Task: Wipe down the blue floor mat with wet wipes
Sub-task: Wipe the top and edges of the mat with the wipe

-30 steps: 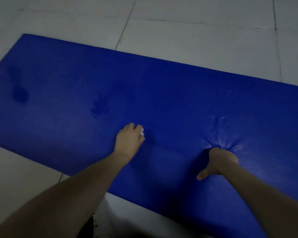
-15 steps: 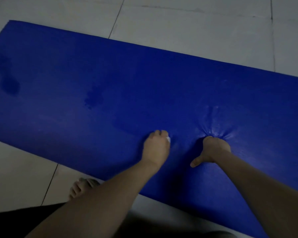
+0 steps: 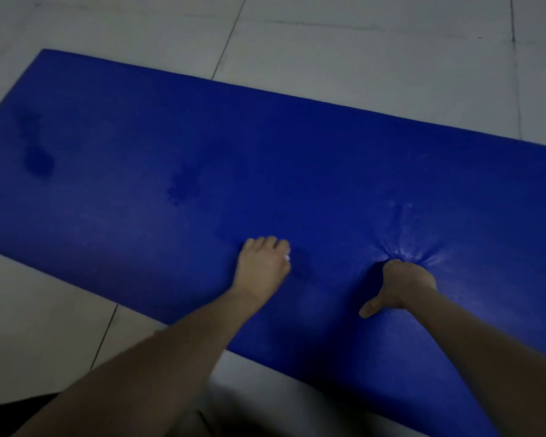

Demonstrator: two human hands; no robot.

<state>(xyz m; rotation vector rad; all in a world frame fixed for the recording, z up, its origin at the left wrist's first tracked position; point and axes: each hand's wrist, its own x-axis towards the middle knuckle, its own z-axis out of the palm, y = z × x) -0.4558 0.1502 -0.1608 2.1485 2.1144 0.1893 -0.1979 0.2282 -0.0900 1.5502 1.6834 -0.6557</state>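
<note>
I saw the blue floor mat [image 3: 297, 159] lying flat on the pale tiled floor [image 3: 360, 52], running across the view. The left hand [image 3: 264, 268] pressed on it near the front edge, fingers bent over a wet wipe [image 3: 287, 257] (only a white scrap showed). The right hand [image 3: 402, 283] dug into the mat beside it, thumb out, creases fanning away. Its fingers were hidden, so I could not tell their state. A darker patch [image 3: 38, 162] marked the mat's left end, with a second patch [image 3: 183, 187] nearer the middle.

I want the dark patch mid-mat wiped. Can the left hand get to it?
Probably yes: the left hand, holding the wet wipe, lies on the mat with only bare mat between it and the dark patch.
</note>
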